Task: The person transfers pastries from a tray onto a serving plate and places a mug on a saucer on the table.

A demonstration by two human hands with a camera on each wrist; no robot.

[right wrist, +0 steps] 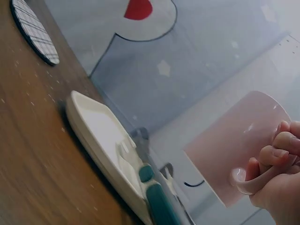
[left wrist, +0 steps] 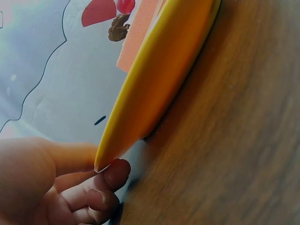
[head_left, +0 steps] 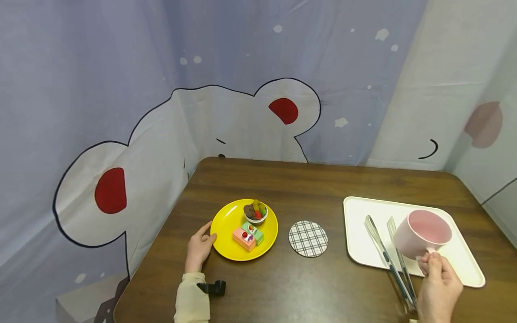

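Observation:
At the left, my left hand pinches the rim of a yellow plate, thumb above and fingertips under the edge. The plate carries a pink cake piece, a green cake piece and a small bowl of toy food. My right hand grips the handle of a pink mug. In the right wrist view the mug is held up above the level of the white tray, its fingers curled through the handle. From the head, the mug overlaps the tray.
Two long pieces of cutlery with dark green handles lie across the tray, their handle ends beyond its near edge. A round checked coaster sits between plate and tray on the wooden table. A patterned curtain hangs behind.

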